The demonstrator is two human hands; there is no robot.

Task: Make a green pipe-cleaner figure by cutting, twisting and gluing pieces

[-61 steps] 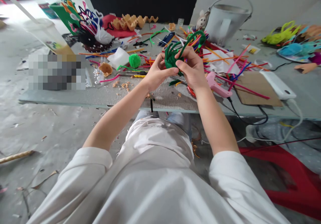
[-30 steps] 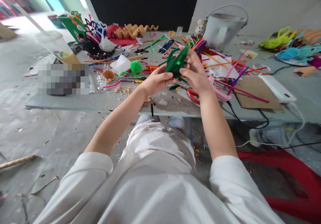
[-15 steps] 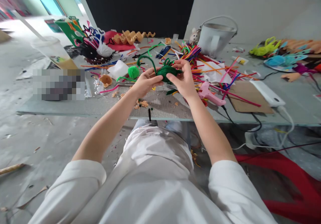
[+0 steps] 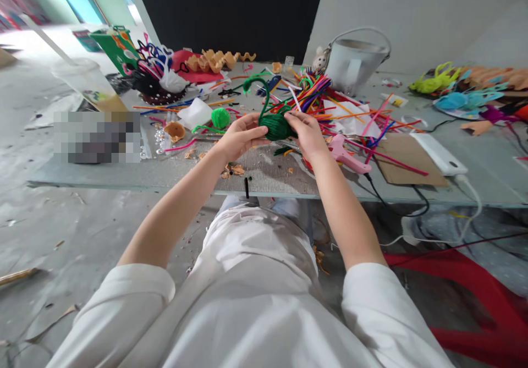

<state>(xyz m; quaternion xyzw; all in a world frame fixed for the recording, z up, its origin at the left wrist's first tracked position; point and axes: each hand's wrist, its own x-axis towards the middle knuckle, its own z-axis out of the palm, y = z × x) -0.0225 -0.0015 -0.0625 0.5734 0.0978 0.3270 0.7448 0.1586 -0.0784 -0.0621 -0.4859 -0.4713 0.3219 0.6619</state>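
A dark green pipe cleaner bundle, wound into a tight ball, sits between my hands above the table, with one green strand arching up and back from it. My left hand holds its left side with the fingers curled against it. My right hand pinches its right side. Just left of my left hand lies a smaller green fuzzy ball with a loose green strand. A heap of multicoloured pipe cleaners lies beyond my right hand.
The grey board table carries scraps and wood shavings. To the right are a pink glue gun, a brown cardboard sheet and a white power bank with cables. A metal bucket stands behind. A red plastic chair sits below.
The green bundle is now wound rounder and tighter, and its free strand arches higher. Both hands have stayed around it, and the view has shifted little since the last frame.
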